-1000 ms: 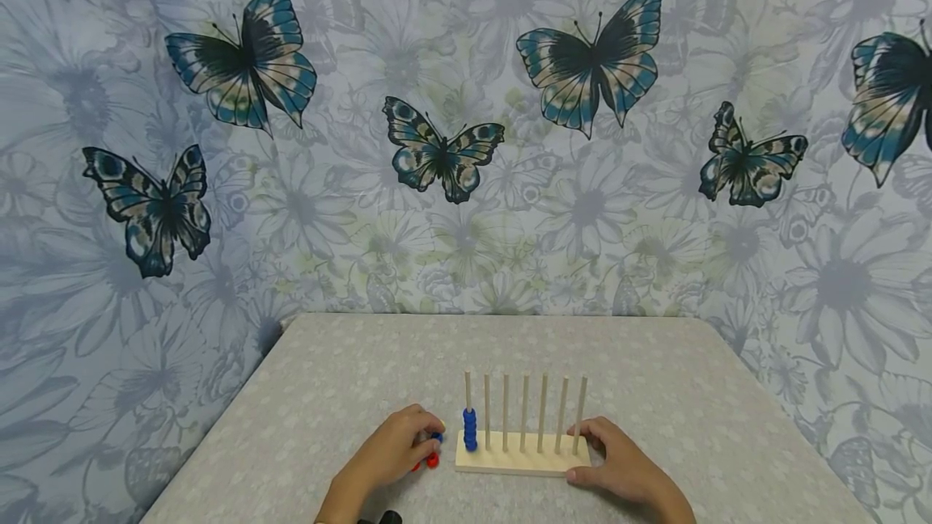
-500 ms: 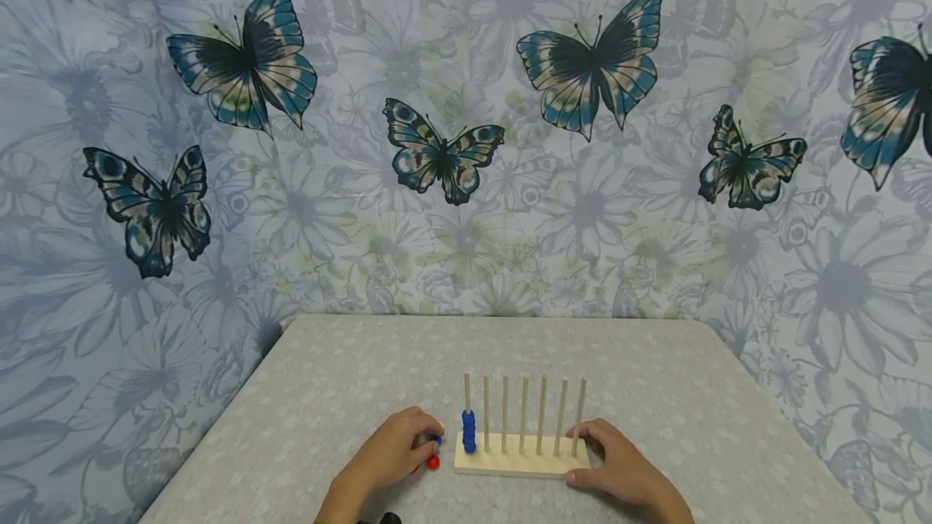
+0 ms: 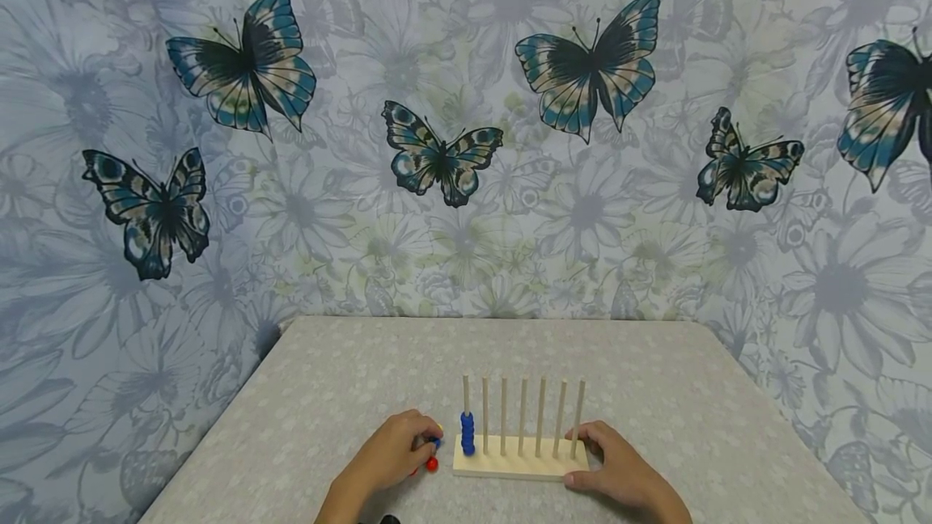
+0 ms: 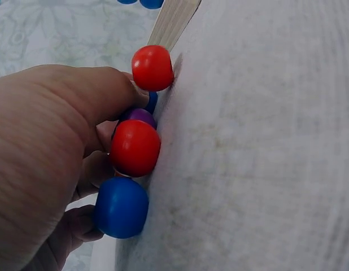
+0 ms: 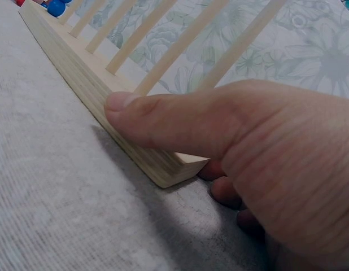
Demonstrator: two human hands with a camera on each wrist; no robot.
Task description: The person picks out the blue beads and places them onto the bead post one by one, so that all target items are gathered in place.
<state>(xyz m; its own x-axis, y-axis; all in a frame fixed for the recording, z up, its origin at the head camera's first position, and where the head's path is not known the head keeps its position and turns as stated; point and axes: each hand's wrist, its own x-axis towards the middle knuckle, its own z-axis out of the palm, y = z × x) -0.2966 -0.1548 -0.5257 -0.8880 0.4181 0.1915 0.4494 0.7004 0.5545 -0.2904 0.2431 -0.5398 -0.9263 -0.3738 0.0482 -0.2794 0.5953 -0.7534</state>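
Note:
A pale wooden bead-stacking frame [image 3: 520, 463] stands on the table, with a row of upright pegs. Blue beads [image 3: 468, 435] are stacked on its leftmost peg; the other pegs are bare. My right hand [image 3: 615, 463] grips the base's right end, thumb along the front face and fingers behind. Left of the frame, my left hand [image 3: 389, 447] pinches a blue bead [image 4: 153, 100] between thumb and fingers, mostly hidden by the thumb. Around that hand lie two red beads [image 4: 152, 68], a purple bead [image 4: 139, 116] and another blue bead, close to the camera. A yellow bead [image 3: 440, 428] peeks past the fingertips.
A light patterned cloth covers the table [image 3: 582, 354], which reaches back to a wall [image 3: 466, 265] papered with flowers and butterflies. A small black object [image 3: 390, 519] shows at the bottom edge, beside the left forearm.
The whole scene sits slightly lower in the head view. Both hands keep almost the same places relative to the wooden frame and the beads.

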